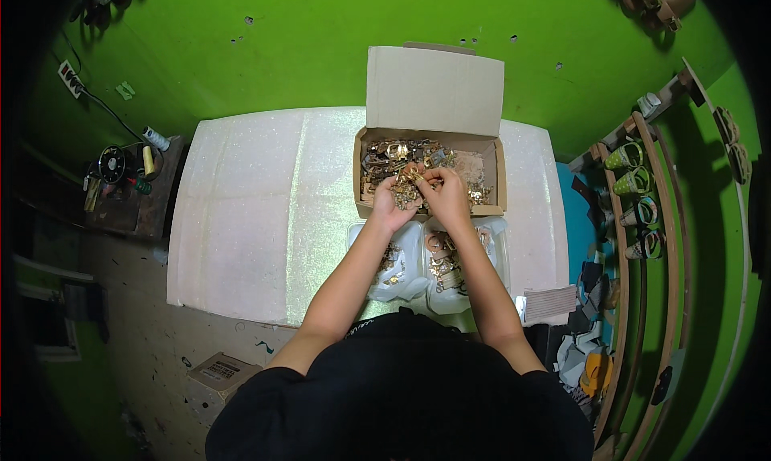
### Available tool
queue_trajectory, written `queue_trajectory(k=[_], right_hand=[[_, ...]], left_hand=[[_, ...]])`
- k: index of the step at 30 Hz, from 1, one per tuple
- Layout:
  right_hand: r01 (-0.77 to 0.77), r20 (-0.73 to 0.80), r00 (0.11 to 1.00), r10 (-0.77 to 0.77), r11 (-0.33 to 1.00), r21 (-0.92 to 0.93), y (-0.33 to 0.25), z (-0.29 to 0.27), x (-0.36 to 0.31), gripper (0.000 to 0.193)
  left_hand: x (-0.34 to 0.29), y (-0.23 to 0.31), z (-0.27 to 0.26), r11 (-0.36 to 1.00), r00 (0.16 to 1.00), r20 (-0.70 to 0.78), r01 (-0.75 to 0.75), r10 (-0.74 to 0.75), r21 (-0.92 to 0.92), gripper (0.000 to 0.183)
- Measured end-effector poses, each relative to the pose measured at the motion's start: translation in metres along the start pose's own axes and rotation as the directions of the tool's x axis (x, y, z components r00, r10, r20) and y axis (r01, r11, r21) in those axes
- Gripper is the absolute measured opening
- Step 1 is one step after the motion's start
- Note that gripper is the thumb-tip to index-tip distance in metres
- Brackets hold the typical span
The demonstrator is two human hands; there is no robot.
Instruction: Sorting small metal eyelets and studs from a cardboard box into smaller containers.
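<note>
Over the front of an open cardboard box (pixel 430 50), my two hands meet. Gold-coloured metal fittings (pixel 407 189) lie in my left hand (pixel 392 210), which is cupped under them, palm up. The thumb and fingers of my right hand (pixel 446 194) pinch at a gold-coloured piece beside that handful; its exact kind is too small to make out. Inside the box is a heap of metal hardware (pixel 385 157), gold and dark. Below my forearms stand two translucent plastic tubs, the left tub (pixel 408 288) and the right tub (pixel 450 304), both with small metal pieces in them.
A pale, shiny cover (pixel 241 212) lies over the table. Folded brown striped material (pixel 550 303) sits at its right front corner. To the right, a wooden rack (pixel 622 288) holds sandals (pixel 630 180), with scraps (pixel 582 352) below. A sewing machine's wheel (pixel 113 165) and thread spools (pixel 155 139) are at left.
</note>
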State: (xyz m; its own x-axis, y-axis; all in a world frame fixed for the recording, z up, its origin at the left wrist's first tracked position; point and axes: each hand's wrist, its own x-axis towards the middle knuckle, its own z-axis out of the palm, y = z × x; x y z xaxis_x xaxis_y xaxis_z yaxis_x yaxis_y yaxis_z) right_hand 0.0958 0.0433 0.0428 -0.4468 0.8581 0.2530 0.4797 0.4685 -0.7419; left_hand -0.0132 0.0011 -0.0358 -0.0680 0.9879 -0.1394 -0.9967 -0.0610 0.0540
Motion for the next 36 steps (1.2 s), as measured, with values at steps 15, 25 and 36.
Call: queue_trajectory(k=[15, 25, 36], right_hand=[[-0.204, 0.146, 0.976, 0.160, 0.901, 0.382, 0.013, 0.000, -0.004, 0.016], [-0.118, 0.082, 0.993, 0.091, 0.889, 0.442, 0.022, 0.001, -0.007, 0.014], [-0.232, 0.104, 0.968, 0.226, 0.667, 0.708, 0.035, 0.004, -0.007, 0.012]], left_hand=[[-0.005, -0.001, 0.013, 1.000, 0.998, -0.056, -0.007, 0.005, -0.022, 0.036], [-0.004, -0.005, 0.018, 0.996, 0.996, -0.092, -0.029, 0.021, -0.087, 0.035], [-0.004, -0.003, 0.009, 0.994, 0.999, -0.030, 0.016, -0.019, -0.109, 0.036]])
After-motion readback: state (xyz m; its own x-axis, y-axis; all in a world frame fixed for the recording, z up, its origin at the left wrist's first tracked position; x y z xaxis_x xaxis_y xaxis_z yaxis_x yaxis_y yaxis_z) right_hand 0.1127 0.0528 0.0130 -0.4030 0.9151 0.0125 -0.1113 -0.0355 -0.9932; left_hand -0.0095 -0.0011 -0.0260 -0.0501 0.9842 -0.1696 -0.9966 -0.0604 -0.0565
